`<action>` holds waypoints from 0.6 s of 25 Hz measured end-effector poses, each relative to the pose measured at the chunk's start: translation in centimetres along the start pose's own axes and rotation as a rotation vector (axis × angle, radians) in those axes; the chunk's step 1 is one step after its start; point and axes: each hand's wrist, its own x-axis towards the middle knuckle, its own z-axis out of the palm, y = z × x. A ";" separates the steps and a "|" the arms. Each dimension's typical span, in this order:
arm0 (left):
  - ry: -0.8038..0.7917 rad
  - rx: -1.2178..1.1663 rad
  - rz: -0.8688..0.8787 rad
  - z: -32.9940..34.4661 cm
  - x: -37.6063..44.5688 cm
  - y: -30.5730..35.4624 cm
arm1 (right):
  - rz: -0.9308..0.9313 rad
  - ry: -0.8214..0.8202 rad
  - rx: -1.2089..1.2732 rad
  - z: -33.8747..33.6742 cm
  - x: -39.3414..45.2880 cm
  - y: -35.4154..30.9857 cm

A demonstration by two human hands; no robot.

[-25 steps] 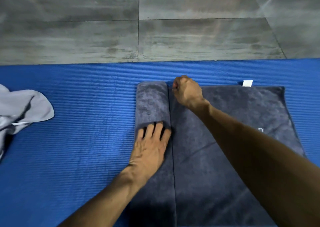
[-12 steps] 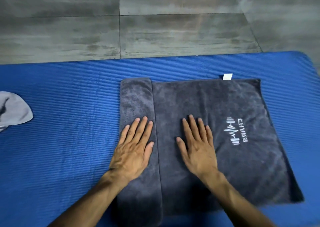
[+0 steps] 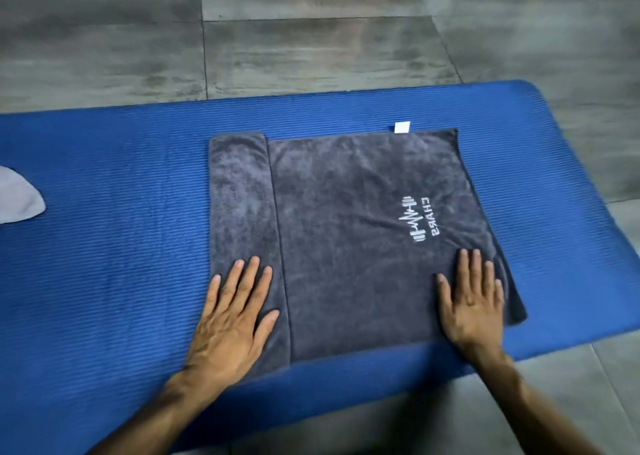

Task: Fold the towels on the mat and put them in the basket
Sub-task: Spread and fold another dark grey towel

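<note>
A dark grey towel (image 3: 346,226) with a white logo and a small white tag lies flat on the blue mat (image 3: 104,246). A narrow strip along its left side is folded over onto it. My left hand (image 3: 232,319) presses flat on the near end of that folded strip, fingers spread. My right hand (image 3: 471,302) lies flat on the towel's near right corner, just below the logo. A light grey towel (image 3: 17,194) shows at the mat's far left edge, mostly cut off. No basket is in view.
Grey floor tiles (image 3: 311,45) lie beyond the mat and along its right and near sides. The mat's right end (image 3: 554,142) is rounded. A dark object peeks in at the top edge.
My right hand slid from the towel's middle to its near right corner. My left hand stayed on the folded strip. The view shifted right, so the light grey towel is nearly out of frame.
</note>
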 end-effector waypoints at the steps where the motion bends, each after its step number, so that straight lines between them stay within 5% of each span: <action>1: -0.008 0.002 0.006 -0.1 -0.4 -0.1 | 0.035 -0.035 -0.018 -0.4 0.0 1.1; 5: 0.005 -0.123 -0.093 -1.1 -1.6 0.2 | -0.043 0.027 -0.092 -2.6 -0.1 -1.0; 8: 0.039 -0.331 -0.452 -2.7 -2.3 1.1 | -0.353 0.091 0.081 -3.9 -2.2 -8.1; 11: -0.009 -0.577 -0.822 -4.2 -2.0 1.2 | -0.579 -0.141 0.439 -4.9 -5.0 -17.0; 15: -0.032 -0.827 -0.830 -4.4 -2.2 0.5 | -0.570 -0.524 0.599 -6.1 -5.7 -25.3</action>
